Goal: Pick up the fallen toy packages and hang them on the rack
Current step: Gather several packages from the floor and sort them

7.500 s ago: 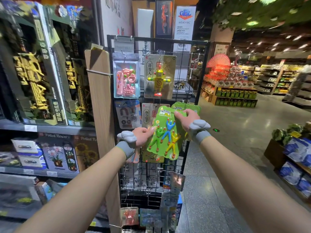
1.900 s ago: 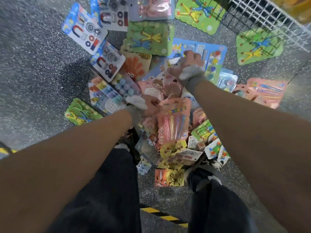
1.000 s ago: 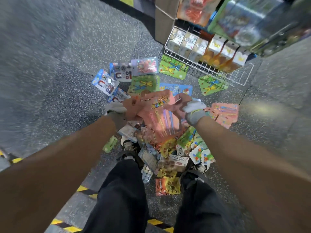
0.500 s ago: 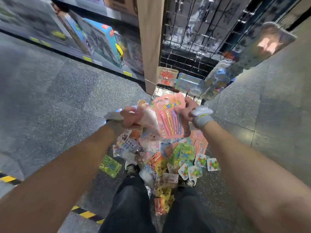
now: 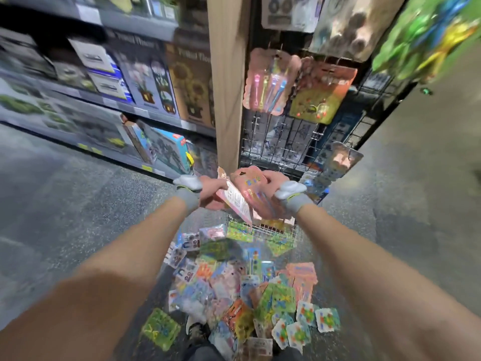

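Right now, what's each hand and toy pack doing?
left hand, grips the printed-back package
right hand, grips the pink package
pile of packages, lying on the floor
hung pink package, hanging on the rack

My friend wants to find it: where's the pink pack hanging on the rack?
Right of the wooden post stands a wire rack. The pink pack hangs nearest the post. Unlike the orange pack beside it, it holds thin coloured sticks.
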